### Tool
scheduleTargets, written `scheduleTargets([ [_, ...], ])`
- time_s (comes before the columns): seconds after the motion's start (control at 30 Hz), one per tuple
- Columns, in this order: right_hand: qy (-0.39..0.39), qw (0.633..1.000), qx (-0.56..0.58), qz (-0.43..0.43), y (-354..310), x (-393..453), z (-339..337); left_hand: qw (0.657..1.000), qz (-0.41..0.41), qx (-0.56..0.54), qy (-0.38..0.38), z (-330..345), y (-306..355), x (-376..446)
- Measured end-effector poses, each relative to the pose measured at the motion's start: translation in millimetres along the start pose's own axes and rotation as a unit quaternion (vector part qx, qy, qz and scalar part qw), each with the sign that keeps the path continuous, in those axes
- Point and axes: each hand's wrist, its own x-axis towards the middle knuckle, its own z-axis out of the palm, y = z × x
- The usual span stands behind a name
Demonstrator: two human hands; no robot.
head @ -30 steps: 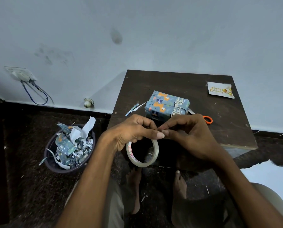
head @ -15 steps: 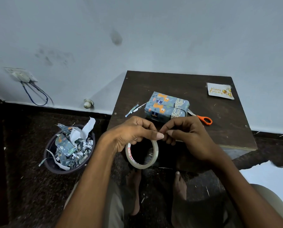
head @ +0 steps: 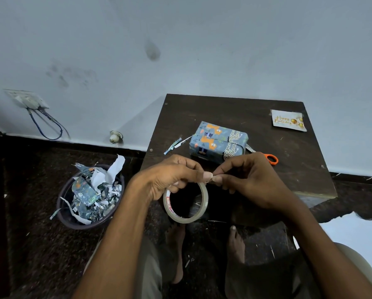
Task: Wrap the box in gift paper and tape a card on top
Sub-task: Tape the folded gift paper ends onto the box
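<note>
A: Box (head: 218, 141) sits wrapped in animal-print gift paper, mid-desk (head: 234, 108), just beyond both hands. Seams look closed from here, far side not visible.

B: Card?

A: Card (head: 288, 120) lies flat at the far right corner of the desk, well apart from the box. Not on top yet.

B: What changed over the last second?

A: Very little. Box, card, scissors (head: 271, 159) all in the same spots. Hands hold the same pose, fingertips meeting at the top of the tape roll (head: 186, 203). Right fingertips shifted slightly along the rim, looks like picking for the tape's free end.

B: So, for the task?

A: Wrapping looks done, my read. Step in hand is getting a strip loose, probably for the card. No strip visibly pulled off yet.

B: Grip state?

A: Left hand (head: 172, 175) grip is closed round the roll, fingers curled through and over the ring, thumb out to the top edge. Right hand (head: 247, 180) grip is a tight pinch, thumb and forefinger tips at the roll's top edge, touching the left thumb tip. Whether it has the tape end or only the rim, too small to tell.

B: Anything else?

A: Paper scraps (head: 174, 145) on the desk left of the box, bin (head: 90, 195) of offcuts on the floor.
</note>
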Motion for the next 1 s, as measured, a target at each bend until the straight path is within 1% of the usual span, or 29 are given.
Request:
scheduleTargets([
  [0.1, 0.027, 1.000, -0.003, 0.002, 1.4, 0.5, -3.9, 1.000, -0.003, -0.025, 0.001, 1.7, -0.9, 1.8],
  [0.23, 0.099, 0.995, 0.026, -0.005, 2.7, 1.6, -11.9, 0.993, 0.028, -0.115, 0.001, 5.6, -3.4, 4.6],
  [0.33, 0.165, 0.986, 0.010, -0.005, 3.3, 2.8, -20.3, 0.984, 0.049, -0.166, 0.045, 13.6, -1.6, 6.0],
  [0.37, 0.189, 0.982, 0.005, -0.001, 3.1, 3.6, -23.4, 0.982, 0.042, -0.171, 0.071, 17.1, -1.0, 7.1],
  [0.43, 0.234, 0.972, 0.003, 0.005, 2.0, 5.5, -31.3, 0.978, 0.003, -0.170, 0.119, 24.8, 0.9, 7.9],
  [0.5, 0.272, 0.962, -0.007, 0.008, 1.5, 7.3, -40.8, 0.977, -0.044, -0.161, 0.135, 29.7, 1.2, 6.8],
  [0.53, 0.283, 0.959, -0.016, 0.010, 1.7, 7.8, -45.5, 0.979, -0.063, -0.145, 0.126, 31.3, 0.9, 5.2],
  [0.6, 0.287, 0.957, -0.037, 0.012, 3.0, 8.4, -51.5, 0.987, -0.087, -0.100, 0.090, 34.8, 1.8, 2.0],
  [0.67, 0.283, 0.957, -0.067, 0.018, 4.5, 9.3, -52.2, 0.989, -0.093, -0.073, 0.091, 39.9, 2.9, 1.6],
  [0.77, 0.285, 0.953, -0.099, 0.028, 3.6, 15.2, -53.0, 0.982, -0.088, -0.099, 0.132, 47.4, 0.6, 0.3],
  [0.83, 0.278, 0.952, -0.122, 0.040, 1.6, 22.3, -54.7, 0.982, -0.072, -0.126, 0.118, 55.2, -1.4, -5.7],
  [0.9, 0.264, 0.953, -0.142, 0.044, -0.9, 30.1, -56.9, 0.987, -0.043, -0.120, 0.093, 63.2, -3.8, -14.5],
  [1.0, 0.255, 0.951, -0.167, 0.054, -3.0, 41.6, -55.1, 0.987, -0.027, -0.127, 0.096, 74.5, -6.1, -26.6],
])
